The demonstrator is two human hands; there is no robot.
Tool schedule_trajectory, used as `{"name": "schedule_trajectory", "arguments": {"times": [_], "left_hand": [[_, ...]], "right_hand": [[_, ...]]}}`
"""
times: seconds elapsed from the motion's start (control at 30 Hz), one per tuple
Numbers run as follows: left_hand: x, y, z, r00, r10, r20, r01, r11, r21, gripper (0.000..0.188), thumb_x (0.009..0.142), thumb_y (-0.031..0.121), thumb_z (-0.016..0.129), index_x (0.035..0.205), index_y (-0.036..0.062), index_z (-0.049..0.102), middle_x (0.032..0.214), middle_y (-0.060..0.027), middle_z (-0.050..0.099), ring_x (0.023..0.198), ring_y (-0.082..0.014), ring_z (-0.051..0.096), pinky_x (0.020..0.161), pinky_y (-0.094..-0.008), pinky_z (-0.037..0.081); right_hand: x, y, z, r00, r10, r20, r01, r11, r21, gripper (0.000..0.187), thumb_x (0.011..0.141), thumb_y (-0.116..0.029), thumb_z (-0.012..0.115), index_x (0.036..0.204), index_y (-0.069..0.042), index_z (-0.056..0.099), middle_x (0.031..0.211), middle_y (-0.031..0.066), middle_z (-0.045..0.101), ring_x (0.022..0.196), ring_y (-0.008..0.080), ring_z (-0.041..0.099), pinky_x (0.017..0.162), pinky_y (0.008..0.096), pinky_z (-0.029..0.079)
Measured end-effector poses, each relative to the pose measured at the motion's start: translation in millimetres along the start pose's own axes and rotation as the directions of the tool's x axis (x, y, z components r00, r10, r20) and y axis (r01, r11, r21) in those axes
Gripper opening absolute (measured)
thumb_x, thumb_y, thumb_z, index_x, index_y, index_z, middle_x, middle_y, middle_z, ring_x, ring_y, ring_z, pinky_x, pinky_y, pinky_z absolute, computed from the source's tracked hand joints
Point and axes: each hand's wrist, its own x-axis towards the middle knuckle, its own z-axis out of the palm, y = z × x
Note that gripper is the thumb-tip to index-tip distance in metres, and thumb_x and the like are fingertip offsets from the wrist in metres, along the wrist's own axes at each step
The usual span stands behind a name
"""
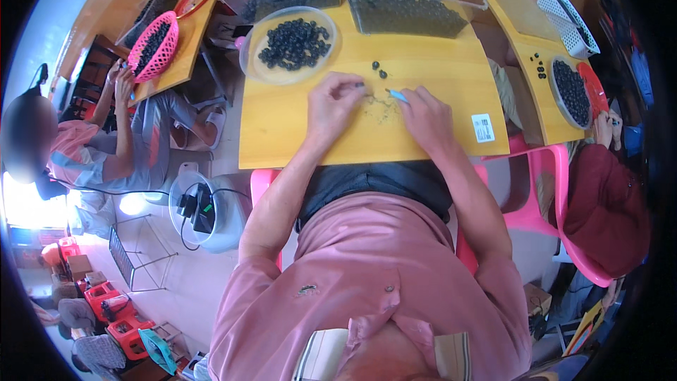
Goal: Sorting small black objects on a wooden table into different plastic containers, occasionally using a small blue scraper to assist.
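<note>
Over the yellow table, my left hand (331, 109) is closed in a pinch. Something small shows at its fingertips, too little to name. A small tool with a light-blue handle (397, 95) is gripped in my right hand (429, 121), its tip pointing toward the left fingers. Between the two hands, fine greenish-brown crumbs (381, 108) lie scattered on the wood. Just beyond them sit a few loose dark round balls (383, 74), like berries or beads. A round clear bowl (252, 63) of the same dark balls (295, 44) stands beyond my left hand.
Clear plastic bins (409, 17) of dark balls line the table's far edge. A white label (483, 128) sticks to the right of the tabletop (282, 144). People work at side tables, with a pink basket (168, 46) on the left and a round tub (572, 92) on the right.
</note>
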Motion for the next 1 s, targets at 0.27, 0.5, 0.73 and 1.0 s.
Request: {"name": "schedule_trajectory", "arguments": {"times": [0.27, 0.5, 0.73, 1.0], "left_hand": [[36, 51, -40, 0.813, 0.578, -0.077, -0.484, 0.743, 0.463, 0.025, 0.083, 0.0, 0.081, 0.106, 0.0032, 0.072, 0.106, -0.0117, 0.071, 0.09, -0.0298, 0.07, 0.081, -0.0357, 0.057], [-54, 173, -5, 0.43, 0.712, 0.555, -0.891, 0.435, 0.131, 0.047, 0.065, 0.004, 0.079, 0.112, 0.0061, 0.073, 0.111, -0.0118, 0.074, 0.096, -0.0287, 0.072, 0.077, -0.0371, 0.058], [-97, 257, 35, 0.169, 0.971, 0.169, -0.813, 0.234, -0.532, 0.015, 0.076, 0.016, 0.072, 0.083, 0.0035, 0.071, 0.087, -0.0073, 0.068, 0.077, -0.0245, 0.07, 0.067, -0.0371, 0.058], [-98, 265, 47, 0.4, 0.911, 0.096, -0.75, 0.386, -0.538, 0.013, 0.086, 0.008, 0.072, 0.075, 0.0014, 0.076, 0.073, -0.0057, 0.073, 0.061, -0.0181, 0.068, 0.053, -0.0259, 0.053]], "right_hand": [[-1, 2, 3, 1.0, -0.023, -0.01, 0.023, 0.999, 0.029, 0.012, 0.093, -0.019, 0.074, 0.099, -0.009, 0.073, 0.086, 0.0097, 0.065, 0.074, 0.0342, 0.07, 0.063, 0.0466, 0.057], [-5, 12, 3, 0.996, -0.039, -0.079, 0.042, 0.998, 0.048, 0.011, 0.092, -0.017, 0.074, 0.1, -0.009, 0.073, 0.086, 0.0101, 0.065, 0.075, 0.0357, 0.07, 0.064, 0.0476, 0.056], [0, 10, 0, 0.999, 0.028, -0.035, -0.027, 0.999, 0.032, 0.01, 0.092, -0.018, 0.073, 0.098, -0.01, 0.075, 0.085, 0.0116, 0.066, 0.075, 0.0371, 0.069, 0.064, 0.0482, 0.057], [1, 14, 10, 0.996, 0.081, -0.034, -0.08, 0.996, 0.04, 0.014, 0.093, -0.016, 0.071, 0.104, -0.008, 0.076, 0.092, 0.0133, 0.07, 0.085, 0.0365, 0.071, 0.074, 0.0475, 0.058]]}}
